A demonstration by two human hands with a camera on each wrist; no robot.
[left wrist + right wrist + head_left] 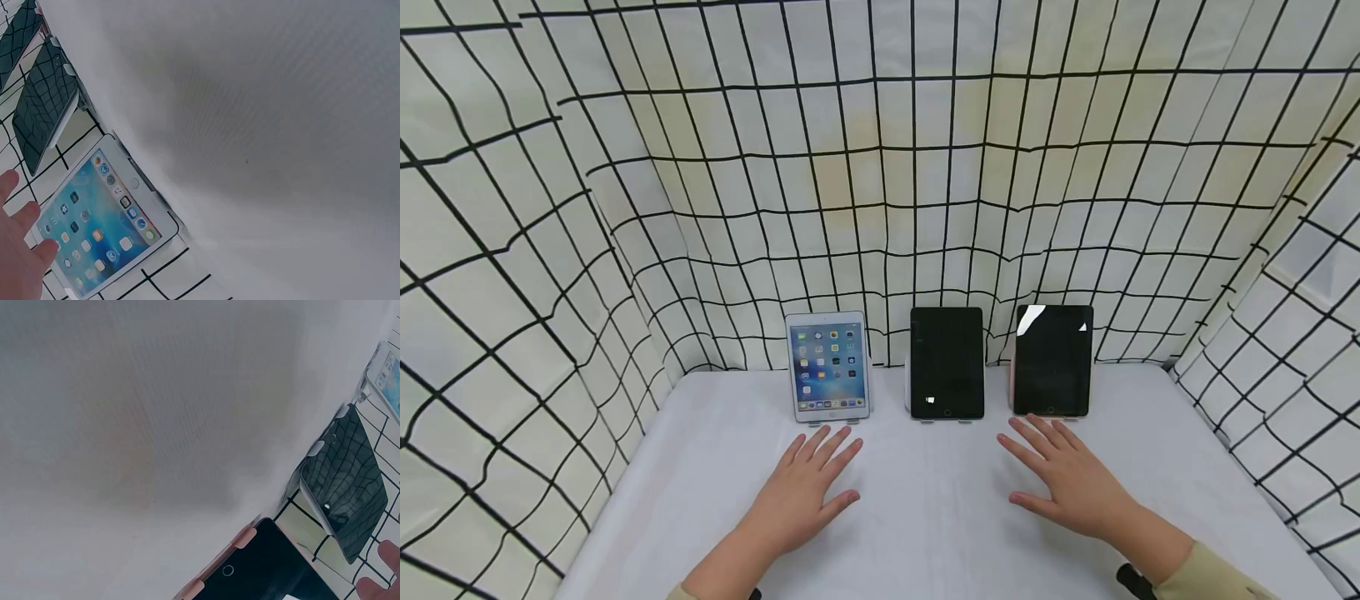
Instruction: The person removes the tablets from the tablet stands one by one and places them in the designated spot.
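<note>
Three tablets stand propped in a row at the back of a white table. The left one, a white-framed tablet (829, 367), has its screen lit with app icons. A black tablet (947, 362) with a dark screen is in the middle, and another black tablet (1052, 362) on a pinkish stand is at the right. My left hand (801, 492), fingers spread, is in front of the white tablet and holds nothing. My right hand (1071, 483), fingers also spread, is nearest the right tablet, its grip empty. In the left wrist view a few fingertips (26, 215) overlap the lit tablet (103, 219).
White cloth with a black grid (895, 183) rises behind the tablets and along both sides. The white tabletop (925, 508) spreads beneath the hands. Small stand lips (315, 449) hold the tablets' lower edges. A dark band (1135, 581) is at the right wrist.
</note>
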